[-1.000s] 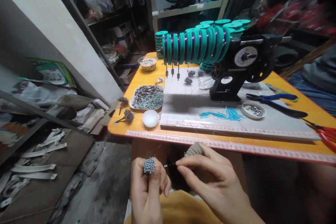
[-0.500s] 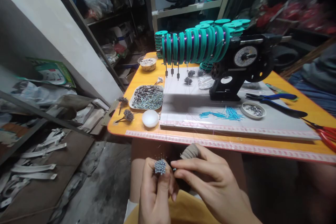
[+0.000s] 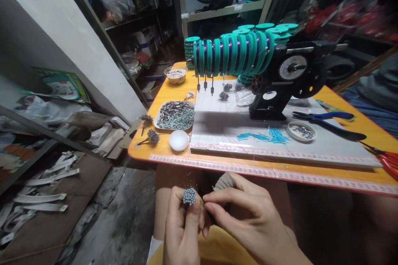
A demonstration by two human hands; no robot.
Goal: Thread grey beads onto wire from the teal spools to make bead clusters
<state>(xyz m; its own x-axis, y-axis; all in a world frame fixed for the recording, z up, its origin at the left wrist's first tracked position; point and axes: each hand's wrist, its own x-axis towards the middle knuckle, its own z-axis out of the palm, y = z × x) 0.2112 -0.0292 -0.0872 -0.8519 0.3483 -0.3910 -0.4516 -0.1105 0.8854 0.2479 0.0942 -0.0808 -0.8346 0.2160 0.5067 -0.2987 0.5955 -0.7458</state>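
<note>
**Bead-tipped bundle being pinched below the table edge**

The left hand (image 3: 182,232) is closing around a bundle of bead-tipped stems (image 3: 189,196), holding it upright with the grey heads poking out above the fingers. The right hand (image 3: 245,219) is pressing in from three o'clock, thumb and forefinger pinching at the bundle's side just under the heads; whether a single fine stem is sitting between those fingertips is too small to tell. Both hands are working at six o'clock, just below the near edge of the orange table (image 3: 342,184).

The bundle looks light, and the thin stems are probably springy and apt to splay, so it is likely best gripped snugly around the stems, not the beads.

On the table, a white round lid (image 3: 178,140) is lying at eleven o'clock from the hands, beside a tray of grey pieces (image 3: 175,115). Teal spools (image 3: 231,51) are standing at twelve o'clock.
</note>
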